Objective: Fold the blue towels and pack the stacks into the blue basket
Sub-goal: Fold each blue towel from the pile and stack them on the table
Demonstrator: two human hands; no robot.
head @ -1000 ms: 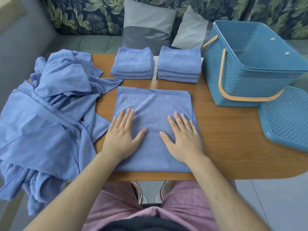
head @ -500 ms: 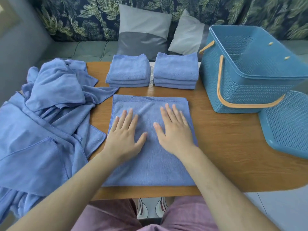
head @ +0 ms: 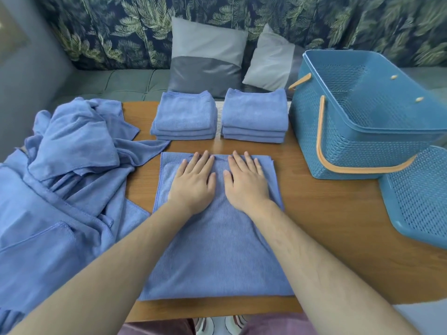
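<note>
Both my hands lie flat on the half-folded blue microfibre towel [head: 217, 250] in the middle of the wooden table [head: 338, 226]. My left hand [head: 193, 182] and right hand [head: 246, 182] sit side by side near its far edge, fingers straight and slightly spread, pinching nothing. To do this well I should press evenly and sweep outward to the side hems, so no crease is trapped before the next fold. The left folded stack [head: 185, 117] and right folded stack [head: 255, 116] sit just beyond, not yet packed into the perforated blue plastic basket [head: 338, 141] at far right.
</note>
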